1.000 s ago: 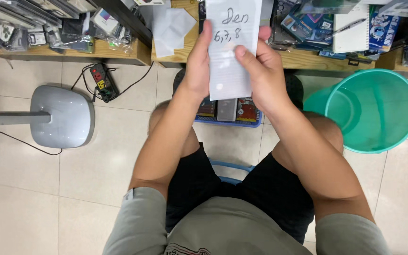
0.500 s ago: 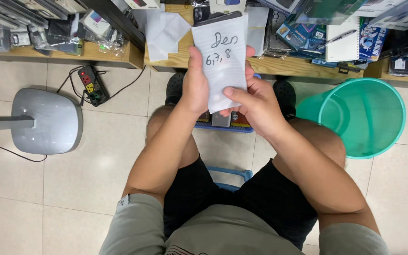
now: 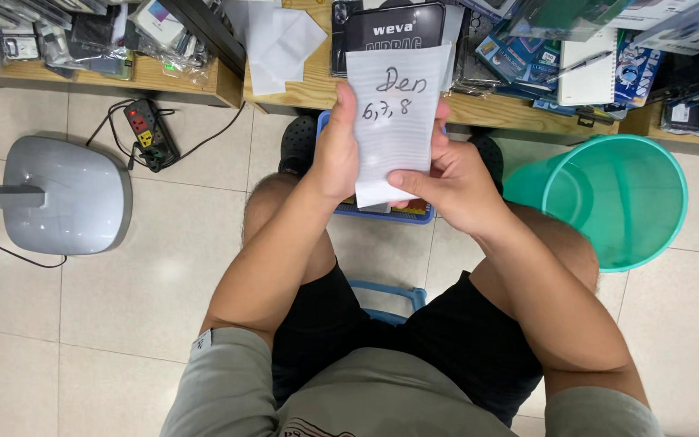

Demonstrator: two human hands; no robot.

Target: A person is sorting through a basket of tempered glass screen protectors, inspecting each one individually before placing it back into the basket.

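Gripping a white packet [image 3: 396,113], left hand [image 3: 340,154] fingers wrapped, right hand [image 3: 455,182] pinching, seemingly its lower edge.

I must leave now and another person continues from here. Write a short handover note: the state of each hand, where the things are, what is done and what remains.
Left hand: grips the left edge of the white packet, thumb on its front.
Right hand: holds the packet's lower right corner, fingers partly behind it.
Things: the packet is held upright over the knees, handwriting facing the camera, a dark item sticking out of its top. A blue basket stands on the floor below it, a green bin on the right, and a cluttered wooden shelf ahead.
Done: packet is in both hands.
Left: it has not been set down anywhere yet.
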